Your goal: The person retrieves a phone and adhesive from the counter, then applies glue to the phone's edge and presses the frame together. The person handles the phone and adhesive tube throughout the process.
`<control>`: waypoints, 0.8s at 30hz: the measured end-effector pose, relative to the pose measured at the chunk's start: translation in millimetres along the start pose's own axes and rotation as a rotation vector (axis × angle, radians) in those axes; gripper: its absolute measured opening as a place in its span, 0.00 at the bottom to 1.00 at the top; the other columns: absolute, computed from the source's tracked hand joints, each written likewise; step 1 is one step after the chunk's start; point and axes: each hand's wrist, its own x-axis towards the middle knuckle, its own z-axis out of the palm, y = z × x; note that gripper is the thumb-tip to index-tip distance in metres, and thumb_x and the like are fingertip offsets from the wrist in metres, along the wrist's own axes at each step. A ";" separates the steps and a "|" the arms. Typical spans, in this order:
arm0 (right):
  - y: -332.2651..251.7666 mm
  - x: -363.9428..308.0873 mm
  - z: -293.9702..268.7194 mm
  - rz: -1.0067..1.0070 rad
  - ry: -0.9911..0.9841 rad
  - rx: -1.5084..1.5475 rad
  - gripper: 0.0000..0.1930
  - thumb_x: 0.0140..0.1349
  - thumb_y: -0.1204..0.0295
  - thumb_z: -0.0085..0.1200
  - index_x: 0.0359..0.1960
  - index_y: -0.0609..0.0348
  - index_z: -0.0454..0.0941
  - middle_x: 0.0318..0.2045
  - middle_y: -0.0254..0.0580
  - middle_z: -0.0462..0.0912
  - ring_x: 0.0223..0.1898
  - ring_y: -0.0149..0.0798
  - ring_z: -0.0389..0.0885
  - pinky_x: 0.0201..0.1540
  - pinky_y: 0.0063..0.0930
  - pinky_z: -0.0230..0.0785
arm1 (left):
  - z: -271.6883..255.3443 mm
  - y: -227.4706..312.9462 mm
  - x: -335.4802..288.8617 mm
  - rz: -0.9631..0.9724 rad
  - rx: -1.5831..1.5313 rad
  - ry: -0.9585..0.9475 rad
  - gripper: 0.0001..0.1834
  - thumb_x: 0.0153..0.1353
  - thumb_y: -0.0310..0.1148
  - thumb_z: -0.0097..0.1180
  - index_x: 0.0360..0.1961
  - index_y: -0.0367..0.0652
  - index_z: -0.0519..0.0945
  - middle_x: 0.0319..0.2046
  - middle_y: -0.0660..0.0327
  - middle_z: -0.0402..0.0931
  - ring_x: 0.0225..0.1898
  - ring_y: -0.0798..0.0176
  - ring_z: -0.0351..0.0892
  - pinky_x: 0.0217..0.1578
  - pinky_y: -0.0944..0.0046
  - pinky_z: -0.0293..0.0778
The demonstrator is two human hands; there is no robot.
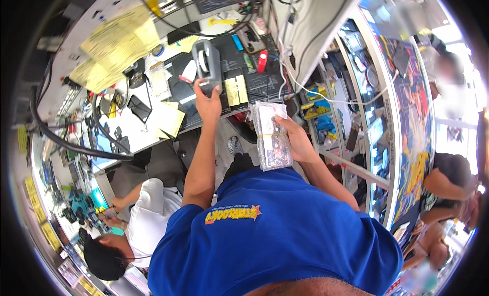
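My left hand (208,106) is at the near end of a grey tape dispenser (214,62), its thumb and fingers closed around that end. A roll of tape sits in the dispenser; whether a strip is between my fingertips cannot be made out. My right hand (299,138) holds a flat bubble-wrapped package (272,156) with a yellow rubber band around its middle, my thumb lying on top. A white paper lies under the clear wrap. The package is just off the desk's front edge, above my lap.
On the dark work mat (178,105) lie a phone with a yellow note (235,90), a red tube (262,61) and a phone frame (250,39). Yellow papers (114,46) cover the back left. A white cable (336,100) crosses toward the glass display case (364,67). A co-worker (153,204) sits at left.
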 end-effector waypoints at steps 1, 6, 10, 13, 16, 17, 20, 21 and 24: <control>-3.0 -2.8 1.2 0.001 0.014 -0.006 0.17 0.77 0.69 0.47 0.62 0.63 0.71 0.50 0.45 0.85 0.48 0.37 0.87 0.51 0.36 0.82 | 1.5 3.9 3.9 0.010 0.024 -0.006 0.29 0.61 0.33 0.67 0.63 0.50 0.70 0.44 0.49 0.82 0.46 0.49 0.83 0.51 0.54 0.75; -5.1 -8.0 -0.8 -0.051 0.092 0.042 0.18 0.76 0.69 0.49 0.63 0.61 0.70 0.49 0.44 0.85 0.44 0.40 0.88 0.49 0.37 0.84 | 20.1 12.4 36.7 0.105 0.078 -0.041 0.30 0.60 0.30 0.67 0.64 0.46 0.71 0.50 0.46 0.80 0.51 0.48 0.81 0.56 0.54 0.72; -3.8 -12.5 -11.5 -0.045 0.134 0.064 0.17 0.75 0.70 0.53 0.62 0.60 0.70 0.47 0.42 0.85 0.43 0.38 0.88 0.47 0.36 0.84 | 31.4 0.9 39.3 0.159 0.071 -0.010 0.30 0.61 0.29 0.65 0.63 0.43 0.70 0.49 0.44 0.80 0.49 0.46 0.81 0.55 0.53 0.73; -3.5 -15.1 -11.9 -0.078 0.101 0.079 0.17 0.75 0.69 0.52 0.62 0.61 0.71 0.49 0.43 0.85 0.44 0.37 0.88 0.48 0.35 0.84 | 39.4 -21.1 42.1 0.156 0.111 0.019 0.30 0.62 0.30 0.66 0.63 0.39 0.68 0.61 0.40 0.71 0.60 0.40 0.74 0.62 0.51 0.67; -6.3 -16.6 -11.7 -0.107 0.080 0.094 0.17 0.76 0.70 0.52 0.61 0.62 0.72 0.50 0.43 0.86 0.45 0.36 0.88 0.49 0.35 0.83 | 44.9 -6.5 43.0 0.144 0.160 0.036 0.30 0.63 0.33 0.68 0.60 0.38 0.65 0.66 0.37 0.65 0.68 0.34 0.66 0.66 0.49 0.62; -8.5 -18.3 -9.6 -0.108 0.083 0.089 0.16 0.76 0.70 0.51 0.61 0.62 0.72 0.50 0.43 0.86 0.45 0.36 0.88 0.49 0.35 0.83 | 48.3 -8.2 44.5 0.182 0.169 0.071 0.30 0.63 0.34 0.69 0.58 0.39 0.65 0.66 0.35 0.65 0.67 0.33 0.68 0.65 0.48 0.63; -10.0 -18.2 -7.1 -0.129 0.089 0.044 0.17 0.76 0.70 0.51 0.62 0.63 0.71 0.50 0.44 0.85 0.46 0.37 0.88 0.49 0.35 0.83 | 47.3 5.3 38.4 -0.014 0.114 0.080 0.29 0.61 0.33 0.70 0.57 0.41 0.65 0.57 0.35 0.73 0.57 0.32 0.76 0.58 0.45 0.69; -13.1 -18.0 -6.4 -0.134 0.090 0.017 0.17 0.76 0.70 0.50 0.62 0.63 0.71 0.50 0.44 0.85 0.46 0.37 0.88 0.50 0.36 0.83 | 50.0 -18.4 49.2 0.145 0.170 0.138 0.30 0.61 0.34 0.70 0.58 0.42 0.65 0.53 0.36 0.75 0.52 0.32 0.78 0.54 0.45 0.71; -20.4 -30.3 7.8 -0.138 0.096 -0.050 0.18 0.77 0.71 0.47 0.63 0.64 0.69 0.49 0.47 0.85 0.45 0.41 0.88 0.49 0.40 0.84 | 48.9 -21.2 52.3 0.154 0.090 0.107 0.33 0.60 0.35 0.71 0.61 0.42 0.66 0.53 0.41 0.76 0.54 0.36 0.78 0.56 0.47 0.69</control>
